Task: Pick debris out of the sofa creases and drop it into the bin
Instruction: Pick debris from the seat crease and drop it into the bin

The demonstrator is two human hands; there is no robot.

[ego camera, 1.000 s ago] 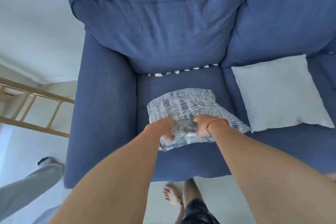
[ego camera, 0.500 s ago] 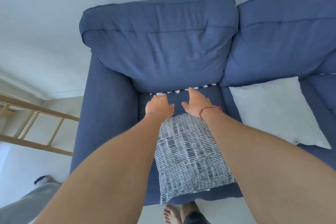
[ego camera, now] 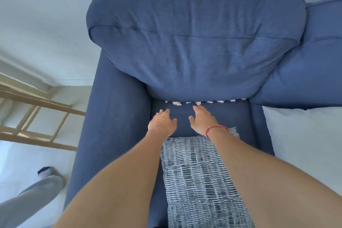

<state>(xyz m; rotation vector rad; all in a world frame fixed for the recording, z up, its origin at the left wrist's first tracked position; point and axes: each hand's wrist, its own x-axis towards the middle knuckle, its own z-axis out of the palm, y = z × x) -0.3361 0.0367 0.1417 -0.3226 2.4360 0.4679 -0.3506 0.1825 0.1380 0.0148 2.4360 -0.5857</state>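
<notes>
A row of small white debris bits (ego camera: 200, 102) lies in the crease between the seat and back cushion of the blue sofa (ego camera: 194, 52). My left hand (ego camera: 162, 122) hovers open over the seat, a little short of the crease. My right hand (ego camera: 203, 118), with a red string at the wrist, is open too, and its fingertips reach one bit of debris in the crease. No bin is in view.
A blue-and-white patterned cushion (ego camera: 199, 177) lies on the seat under my forearms. A white cushion (ego camera: 303, 144) sits on the seat to the right. A wooden rack (ego camera: 35, 116) stands left of the armrest. Another person's grey-trousered leg (ego camera: 31, 198) is at lower left.
Both hands let go of the patterned cushion, which now lies on the seat front, and moved forward to the crease. The view has leaned closer to the sofa back.
</notes>
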